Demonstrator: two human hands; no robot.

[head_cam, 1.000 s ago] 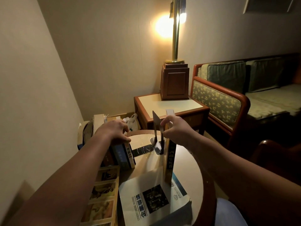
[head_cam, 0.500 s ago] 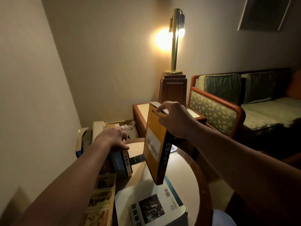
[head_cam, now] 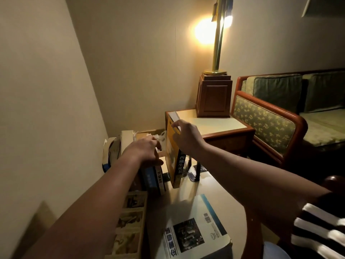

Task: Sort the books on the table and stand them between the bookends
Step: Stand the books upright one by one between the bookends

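Upright yellow book (head_cam: 172, 156) between standing books (head_cam: 154, 177) and dark bookend (head_cam: 196, 170); white book (head_cam: 194, 228) flat.

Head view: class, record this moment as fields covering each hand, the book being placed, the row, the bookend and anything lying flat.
right hand: grips yellow book at its top edge
left hand: rests on the standing books
yellow book: upright, a gap from the standing books
bookend: dark, right of the yellow book
flat book: lying on table, nearest the camera
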